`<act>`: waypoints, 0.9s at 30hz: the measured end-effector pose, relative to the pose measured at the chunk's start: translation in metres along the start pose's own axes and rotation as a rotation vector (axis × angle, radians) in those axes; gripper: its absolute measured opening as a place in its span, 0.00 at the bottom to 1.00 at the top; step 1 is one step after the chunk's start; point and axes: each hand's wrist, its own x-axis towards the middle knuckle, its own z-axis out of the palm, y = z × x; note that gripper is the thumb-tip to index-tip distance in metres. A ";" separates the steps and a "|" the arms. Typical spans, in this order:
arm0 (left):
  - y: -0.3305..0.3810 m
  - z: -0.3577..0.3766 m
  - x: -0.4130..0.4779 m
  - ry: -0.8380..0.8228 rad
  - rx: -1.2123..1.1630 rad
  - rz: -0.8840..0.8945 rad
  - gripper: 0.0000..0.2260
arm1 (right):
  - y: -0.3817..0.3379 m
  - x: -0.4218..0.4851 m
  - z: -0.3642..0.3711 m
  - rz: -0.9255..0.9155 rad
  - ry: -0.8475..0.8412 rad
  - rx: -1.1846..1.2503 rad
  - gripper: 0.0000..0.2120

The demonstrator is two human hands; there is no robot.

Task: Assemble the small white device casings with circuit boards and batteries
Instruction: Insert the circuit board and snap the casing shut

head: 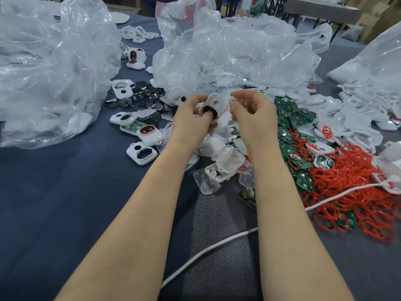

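Observation:
My left hand (192,115) holds a small white casing (213,106) above the table, thumb pressed on a dark oval part in its larger opening. My right hand (251,110) is just right of the casing, fingers curled, pinching a small clear piece (235,95) at its fingertips. Green circuit boards (288,124) lie heaped right of my hands. Dark shiny oval parts (141,96) are piled to the left. Loose white casings (142,152) sit on the dark cloth near my left forearm.
Large clear plastic bags (47,68) fill the left, centre back and right. A heap of red rubber rings (351,192) lies at the right. A white cord (217,245) runs across the table (65,192) under my right forearm. Clear plastic covers (205,181) lie between my arms.

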 end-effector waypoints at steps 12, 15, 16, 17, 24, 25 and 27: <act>-0.002 -0.004 0.003 0.098 0.350 0.091 0.04 | 0.001 0.000 -0.005 -0.014 -0.112 -0.157 0.08; -0.002 -0.007 0.003 0.105 0.275 0.039 0.03 | 0.003 0.000 -0.005 -0.021 -0.170 -0.193 0.06; -0.002 -0.008 0.003 0.110 0.253 0.037 0.03 | 0.003 0.000 -0.004 -0.021 -0.174 -0.199 0.05; -0.002 -0.008 0.004 0.116 0.242 0.040 0.04 | 0.004 0.001 -0.003 -0.016 -0.173 -0.200 0.04; 0.003 -0.007 0.002 0.116 0.209 0.036 0.06 | 0.003 0.000 -0.003 0.005 -0.177 -0.168 0.05; 0.003 -0.007 0.002 0.117 0.211 0.039 0.06 | 0.003 0.000 -0.003 0.010 -0.177 -0.159 0.06; 0.002 -0.007 0.002 0.130 0.220 0.048 0.07 | 0.003 0.000 -0.003 0.019 -0.179 -0.133 0.07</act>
